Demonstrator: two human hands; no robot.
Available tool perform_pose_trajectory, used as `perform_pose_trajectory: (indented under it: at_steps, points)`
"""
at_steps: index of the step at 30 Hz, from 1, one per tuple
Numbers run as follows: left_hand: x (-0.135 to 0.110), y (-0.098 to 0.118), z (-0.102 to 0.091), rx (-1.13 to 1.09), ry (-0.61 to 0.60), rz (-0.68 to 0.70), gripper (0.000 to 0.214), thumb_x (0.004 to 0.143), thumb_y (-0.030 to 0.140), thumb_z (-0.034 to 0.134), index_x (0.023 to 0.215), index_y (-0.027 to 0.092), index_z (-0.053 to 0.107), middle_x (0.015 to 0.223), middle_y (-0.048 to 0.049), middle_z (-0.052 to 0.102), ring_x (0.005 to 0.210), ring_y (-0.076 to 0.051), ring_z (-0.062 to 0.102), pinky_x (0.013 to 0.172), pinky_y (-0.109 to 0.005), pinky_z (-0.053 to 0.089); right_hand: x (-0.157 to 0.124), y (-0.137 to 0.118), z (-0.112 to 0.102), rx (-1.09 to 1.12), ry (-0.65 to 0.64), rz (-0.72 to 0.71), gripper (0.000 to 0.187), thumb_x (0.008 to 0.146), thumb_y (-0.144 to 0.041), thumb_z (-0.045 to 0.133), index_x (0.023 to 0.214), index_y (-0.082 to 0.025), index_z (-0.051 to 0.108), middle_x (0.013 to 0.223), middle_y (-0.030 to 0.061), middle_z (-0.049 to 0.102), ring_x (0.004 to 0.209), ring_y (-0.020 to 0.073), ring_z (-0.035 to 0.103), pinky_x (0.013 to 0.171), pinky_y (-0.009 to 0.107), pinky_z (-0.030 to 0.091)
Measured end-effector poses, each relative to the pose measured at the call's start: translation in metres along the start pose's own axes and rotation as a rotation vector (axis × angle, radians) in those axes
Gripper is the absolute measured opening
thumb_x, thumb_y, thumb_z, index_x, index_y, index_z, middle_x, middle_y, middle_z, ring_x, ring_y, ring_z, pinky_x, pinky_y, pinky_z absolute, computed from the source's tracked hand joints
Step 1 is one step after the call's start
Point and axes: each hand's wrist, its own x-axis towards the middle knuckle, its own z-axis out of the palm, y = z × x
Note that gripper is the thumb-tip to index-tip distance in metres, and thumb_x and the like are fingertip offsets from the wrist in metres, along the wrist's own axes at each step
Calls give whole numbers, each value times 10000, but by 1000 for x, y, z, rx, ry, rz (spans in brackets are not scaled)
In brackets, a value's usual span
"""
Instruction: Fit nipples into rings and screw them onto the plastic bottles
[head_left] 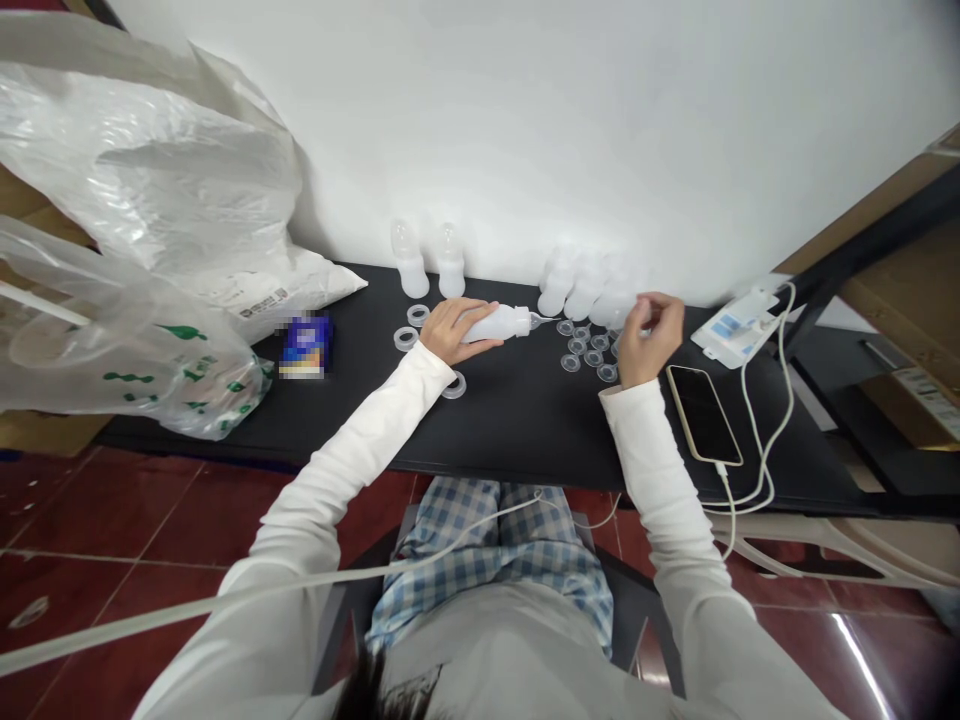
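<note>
My left hand (pixel 450 330) is wrapped round a white baby bottle (pixel 495 323), tilted on its side with its neck to the right. A thin, clear pointed tip, like a stretched teat, sticks out of the neck. My right hand (pixel 651 338) is raised at the right, fingers curled in a pinch; whether they hold anything is hidden. Several clear teats (pixel 594 357) lie below and left of it. White bottles (pixel 553 300) stand behind them. Around my left hand are white collar rings (pixel 397 339), partly hidden by it. Two bottles with clear domed caps (pixel 413 280) stand at the back.
A large white plastic bag (pixel 202 180) and a clear bag with green print (pixel 172 370) fill the left. Beside them lies a blue box (pixel 306 345). At right are a phone (pixel 703 415) on a cable and a white power strip (pixel 739 325). A wall rises behind.
</note>
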Motion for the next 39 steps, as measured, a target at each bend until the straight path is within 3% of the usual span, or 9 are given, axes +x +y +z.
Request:
perform_pose_trajectory:
  at_steps: [8,12,15,19,23,26,32,35,39]
  points:
    - [2,16,-1,-106,-55,22,630,794,689,667,1168,184,715,1030,-125,747,917,-247,705,839,-400,582,-55,-23,37,366,-345,-66,427,938,-594,381,1039,-215,550,1002,133,575,982,273,579,881,451,501]
    - [6,27,-4,-304,-139,11,592,808,651,669,1140,164,726,1029,-113,761,909,-231,714,853,-372,579,-66,-18,50,440,-315,-136,445,914,-662,357,980,-240,481,953,114,573,934,259,593,858,462,527]
    - [13,34,-8,-486,-271,-149,549,810,626,668,1076,151,740,1011,-89,767,873,-216,716,825,-338,568,-69,-15,53,435,-278,-171,452,904,-685,326,935,-249,441,903,101,566,878,255,594,838,475,527]
    - [23,37,-10,-644,-460,-432,491,853,625,590,900,165,753,886,-30,764,836,-204,705,793,-303,541,-75,-24,51,324,-294,-94,392,939,-585,260,890,-246,450,897,120,569,887,265,590,875,480,510]
    - [23,40,-7,-604,-469,-482,491,857,634,571,862,176,748,855,-12,759,839,-199,696,796,-295,525,-77,-40,48,256,-286,33,369,974,-457,204,884,-236,486,858,116,567,873,266,585,882,463,498]
    - [17,44,-1,-503,-379,-403,478,866,630,581,933,187,748,883,-19,765,804,-184,698,766,-289,539,-75,-48,46,220,-284,99,368,992,-435,209,933,-234,512,835,100,571,833,256,589,838,430,498]
    - [6,41,17,-132,-137,-30,532,854,645,628,1084,175,728,909,-95,747,851,-226,714,804,-345,568,-69,-51,47,183,-324,213,371,1010,-404,210,975,-226,534,796,93,600,757,258,592,753,402,466]
    - [6,34,19,-46,-126,107,624,825,686,632,1151,160,706,921,-114,733,838,-232,702,800,-356,560,-64,-51,46,151,-351,223,368,1012,-422,226,944,-231,534,716,67,570,688,253,574,704,384,439]
    - [8,24,15,7,-182,192,692,771,702,676,1209,166,675,951,-120,737,918,-273,671,848,-397,529,-60,-50,42,131,-385,114,390,1018,-483,236,955,-236,531,657,46,556,598,242,554,624,358,402]
